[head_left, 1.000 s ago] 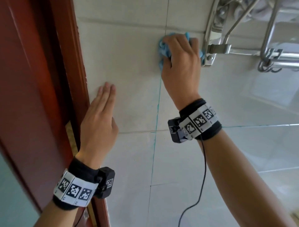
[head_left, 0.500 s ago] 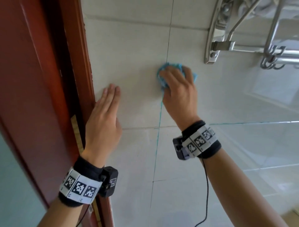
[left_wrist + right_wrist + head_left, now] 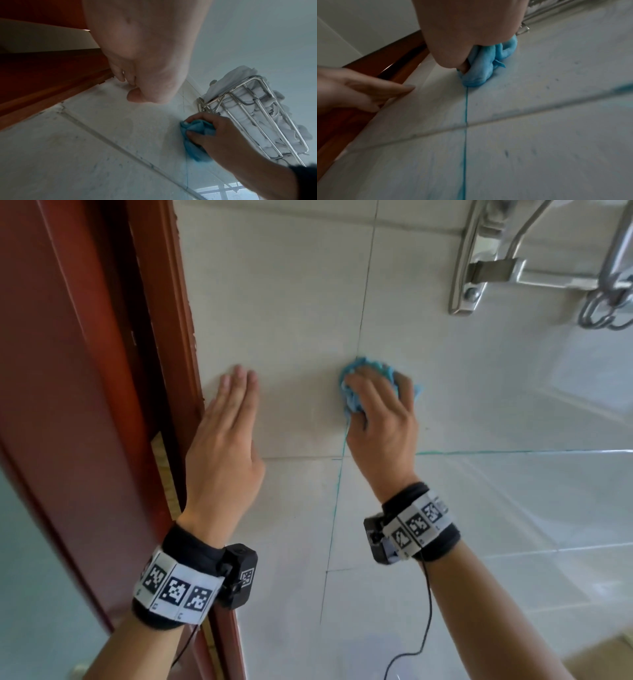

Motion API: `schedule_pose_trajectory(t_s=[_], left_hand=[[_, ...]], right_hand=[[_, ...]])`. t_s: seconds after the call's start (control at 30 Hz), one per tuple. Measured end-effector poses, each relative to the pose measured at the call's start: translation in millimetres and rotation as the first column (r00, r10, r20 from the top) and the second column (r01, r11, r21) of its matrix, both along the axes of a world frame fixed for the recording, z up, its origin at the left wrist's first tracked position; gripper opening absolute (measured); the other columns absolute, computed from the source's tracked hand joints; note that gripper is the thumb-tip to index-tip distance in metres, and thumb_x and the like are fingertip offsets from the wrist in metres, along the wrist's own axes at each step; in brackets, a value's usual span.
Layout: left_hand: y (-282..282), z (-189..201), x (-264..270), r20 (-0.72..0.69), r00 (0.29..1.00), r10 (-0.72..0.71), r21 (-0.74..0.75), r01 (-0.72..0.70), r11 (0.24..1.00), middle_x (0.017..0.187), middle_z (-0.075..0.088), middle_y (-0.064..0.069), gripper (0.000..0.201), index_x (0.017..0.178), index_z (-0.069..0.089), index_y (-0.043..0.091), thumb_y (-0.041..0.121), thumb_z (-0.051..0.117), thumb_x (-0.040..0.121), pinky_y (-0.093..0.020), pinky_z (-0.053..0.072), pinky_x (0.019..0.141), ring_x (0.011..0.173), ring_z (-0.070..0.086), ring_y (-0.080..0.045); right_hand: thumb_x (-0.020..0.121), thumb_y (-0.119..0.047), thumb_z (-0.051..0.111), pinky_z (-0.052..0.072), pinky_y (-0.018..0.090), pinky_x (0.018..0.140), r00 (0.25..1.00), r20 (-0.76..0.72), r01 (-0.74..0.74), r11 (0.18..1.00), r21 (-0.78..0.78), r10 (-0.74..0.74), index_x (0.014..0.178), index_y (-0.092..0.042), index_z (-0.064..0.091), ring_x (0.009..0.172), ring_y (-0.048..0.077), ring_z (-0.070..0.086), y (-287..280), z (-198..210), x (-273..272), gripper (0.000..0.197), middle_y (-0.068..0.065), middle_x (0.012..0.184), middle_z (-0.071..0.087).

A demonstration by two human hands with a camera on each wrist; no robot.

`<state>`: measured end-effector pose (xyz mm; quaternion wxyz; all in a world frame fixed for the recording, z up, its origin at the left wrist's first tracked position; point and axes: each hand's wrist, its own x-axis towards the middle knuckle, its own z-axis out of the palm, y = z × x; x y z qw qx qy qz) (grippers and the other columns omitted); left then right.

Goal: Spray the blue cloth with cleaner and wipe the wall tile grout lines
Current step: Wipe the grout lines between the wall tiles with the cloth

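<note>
A bunched blue cloth [image 3: 352,395] [image 3: 195,136] [image 3: 486,63] is pressed against the pale wall tiles on the vertical grout line [image 3: 337,498] [image 3: 465,135], which is tinted blue-green below it. My right hand [image 3: 380,412] [image 3: 221,136] grips the cloth, fingers curled round it. The left hand [image 3: 229,422] [image 3: 368,92] lies flat on the tile left of it, fingers straight, holding nothing. A horizontal grout line [image 3: 513,451] runs just under my right hand.
A red-brown wooden door frame [image 3: 147,371] borders the tiles on the left, close to my left hand. A chrome wall rack [image 3: 513,268] [image 3: 257,115], stuffed with white cloths, hangs up and to the right. A black cable [image 3: 424,611] dangles from my right wrist.
My right hand has slid the cloth down the vertical grout line, away from the chrome rack bracket. The left hand has stayed flat on the tile.
</note>
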<state>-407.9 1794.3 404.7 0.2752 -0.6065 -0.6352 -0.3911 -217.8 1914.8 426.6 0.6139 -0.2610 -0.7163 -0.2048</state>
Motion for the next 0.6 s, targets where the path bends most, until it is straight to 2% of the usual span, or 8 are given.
schedule_pose_trajectory(t_s=[0.07,0.17,0.33,0.4,0.53,0.6], left_hand=[[-1,-2,1,-0.001,1.0,0.006,-0.007,-0.006,1.0,0.173,0.015,-0.007,0.081,0.165,0.018,0.01,-0.012,0.043,0.092,-0.046,0.027,0.127,0.161,0.01,-0.021],[-1,-4,1,-0.001,1.0,0.009,-0.015,-0.009,1.0,0.173,0.014,-0.006,0.082,0.165,0.018,0.01,-0.012,0.044,0.091,-0.046,0.028,0.126,0.161,0.01,-0.02],[-2,-11,2,0.001,1.0,0.018,-0.018,-0.018,1.0,0.173,0.015,-0.005,0.081,0.166,0.018,0.011,-0.012,0.043,0.092,-0.047,0.031,0.125,0.161,0.012,-0.02],[-2,-14,2,0.0,1.0,0.021,-0.018,-0.021,1.0,0.173,0.016,-0.005,0.081,0.165,0.02,0.011,-0.012,0.043,0.091,-0.046,0.03,0.125,0.161,0.013,-0.02],[-5,-20,-1,0.011,1.0,0.014,-0.042,-0.013,0.999,0.173,0.016,-0.006,0.084,0.165,0.021,0.011,-0.016,0.044,0.089,-0.045,0.026,0.127,0.161,0.012,-0.02],[-7,-23,-2,0.018,1.0,0.01,-0.054,-0.009,0.998,0.173,0.016,-0.006,0.083,0.165,0.021,0.011,-0.015,0.043,0.089,-0.046,0.026,0.127,0.16,0.013,-0.02]], right_hand=[[0.091,0.01,0.063,0.05,0.036,0.099,1.0,0.025,0.001,1.0,-0.019,-0.001,0.111,-0.007,0.077,0.11,0.038,0.062,-1,-21,3,0.03,0.004,0.122,0.074],[0.088,0.012,0.062,0.053,0.039,0.095,0.999,0.041,-0.005,1.0,-0.024,0.006,0.111,-0.007,0.077,0.111,0.039,0.061,-4,-22,5,0.034,0.003,0.121,0.074],[0.083,0.011,0.059,0.051,0.031,0.088,0.999,-0.029,-0.027,0.998,-0.051,0.025,0.11,-0.009,0.076,0.117,0.036,0.057,-7,-3,0,0.037,-0.001,0.121,0.073],[0.084,0.012,0.06,0.051,0.031,0.092,0.996,-0.085,-0.03,0.998,-0.051,0.025,0.111,-0.009,0.076,0.118,0.032,0.054,-7,-9,-5,0.037,-0.001,0.122,0.073],[0.082,0.016,0.062,0.052,0.03,0.098,0.987,-0.161,-0.019,0.995,-0.099,0.003,0.113,-0.008,0.076,0.119,0.033,0.056,-10,-48,-14,0.042,0.0,0.124,0.073],[0.081,0.018,0.065,0.054,0.035,0.099,0.983,-0.184,-0.024,0.989,-0.145,-0.003,0.113,-0.008,0.076,0.12,0.032,0.056,-15,-73,-17,0.043,0.0,0.124,0.073]])
